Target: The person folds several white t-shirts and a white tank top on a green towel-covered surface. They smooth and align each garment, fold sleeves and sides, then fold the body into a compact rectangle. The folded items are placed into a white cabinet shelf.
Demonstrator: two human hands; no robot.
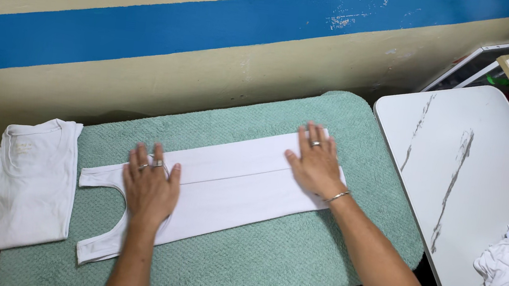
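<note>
Green towel (292,267) covers the board under a blue-striped wall. Left hand (150,190) and right hand (314,165) lie flat, fingers spread, gripping nothing, pressing the folded white tank top (231,188) mid-towel. Folded white shirt (30,182) sits left.

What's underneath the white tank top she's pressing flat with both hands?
The white tank top lies on a green towel, which shows all around it. The left hand and right hand rest flat on top. Whatever the towel covers cannot be seen.
</note>
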